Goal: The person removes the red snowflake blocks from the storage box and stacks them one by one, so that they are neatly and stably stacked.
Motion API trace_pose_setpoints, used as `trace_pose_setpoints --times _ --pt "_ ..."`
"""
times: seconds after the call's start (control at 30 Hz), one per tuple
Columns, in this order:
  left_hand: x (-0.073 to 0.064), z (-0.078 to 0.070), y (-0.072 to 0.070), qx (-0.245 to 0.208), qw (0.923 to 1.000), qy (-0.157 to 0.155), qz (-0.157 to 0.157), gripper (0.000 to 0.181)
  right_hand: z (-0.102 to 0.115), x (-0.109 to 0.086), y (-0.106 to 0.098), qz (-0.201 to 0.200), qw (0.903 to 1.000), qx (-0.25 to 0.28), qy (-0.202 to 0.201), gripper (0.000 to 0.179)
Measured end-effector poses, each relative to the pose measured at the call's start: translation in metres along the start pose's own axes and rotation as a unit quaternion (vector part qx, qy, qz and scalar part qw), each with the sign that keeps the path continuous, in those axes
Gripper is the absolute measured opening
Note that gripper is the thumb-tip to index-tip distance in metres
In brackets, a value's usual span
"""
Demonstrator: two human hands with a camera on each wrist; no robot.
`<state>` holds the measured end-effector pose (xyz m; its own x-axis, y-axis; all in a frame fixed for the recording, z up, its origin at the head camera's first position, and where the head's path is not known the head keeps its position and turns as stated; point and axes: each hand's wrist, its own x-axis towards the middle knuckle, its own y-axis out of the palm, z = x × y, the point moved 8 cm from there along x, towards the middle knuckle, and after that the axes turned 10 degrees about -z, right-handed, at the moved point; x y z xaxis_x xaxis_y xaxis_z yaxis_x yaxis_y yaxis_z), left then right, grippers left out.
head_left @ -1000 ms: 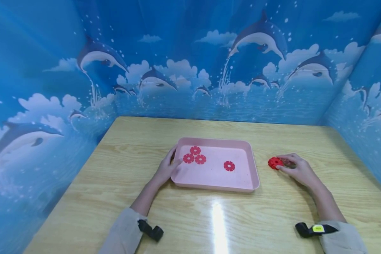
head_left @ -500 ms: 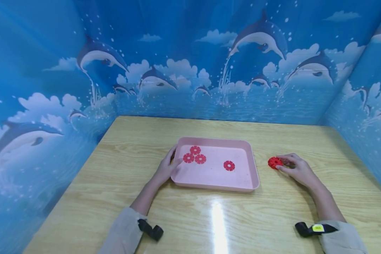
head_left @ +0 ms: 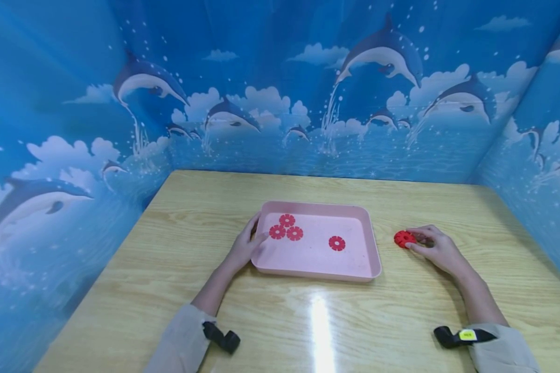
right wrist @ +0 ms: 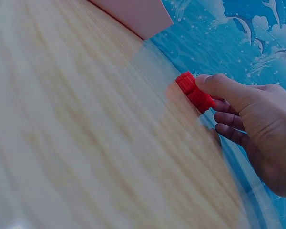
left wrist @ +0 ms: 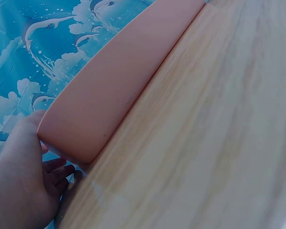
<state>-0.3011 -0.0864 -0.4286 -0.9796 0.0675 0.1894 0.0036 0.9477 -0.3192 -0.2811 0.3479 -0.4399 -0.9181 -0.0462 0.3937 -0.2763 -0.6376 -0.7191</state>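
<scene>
My left hand (head_left: 242, 247) grips the left side of a shallow pink tray (head_left: 317, 275), the thumb over the rim and the fingers outside. In the left wrist view the same hand (left wrist: 24, 176) is at the tray's near corner. Inside lie a trio of red notched discs (head_left: 295, 233) touching each other and a lone red disc (head_left: 337, 243) to their right. Right of the tray, my right hand (head_left: 436, 249) pinches a stack of red notched discs (head_left: 403, 239) between thumb and fingers. The right wrist view shows the stack (right wrist: 194, 92) from the side, at table level; its count is unclear.
The wood-grain table (head_left: 205, 207) extends round the tray on every side. Behind it and to both sides hang blue curtains (head_left: 261, 150) printed with dolphins. Light glares on the table (head_left: 323, 331) in front of the tray.
</scene>
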Motion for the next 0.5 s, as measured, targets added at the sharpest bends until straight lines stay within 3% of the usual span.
trace_pose_setpoints --times 0.17,0.5 --pt "-0.0047 -0.0116 -0.0016 0.004 1.0 -0.003 0.0 0.058 -0.0006 0.0005 0.0001 -0.001 1.0 -0.001 0.002 0.041" --pt "-0.0037 -0.011 -0.0016 0.003 1.0 0.002 -0.003 0.058 -0.0026 0.0002 -0.0004 -0.004 1.0 -0.001 0.006 0.042"
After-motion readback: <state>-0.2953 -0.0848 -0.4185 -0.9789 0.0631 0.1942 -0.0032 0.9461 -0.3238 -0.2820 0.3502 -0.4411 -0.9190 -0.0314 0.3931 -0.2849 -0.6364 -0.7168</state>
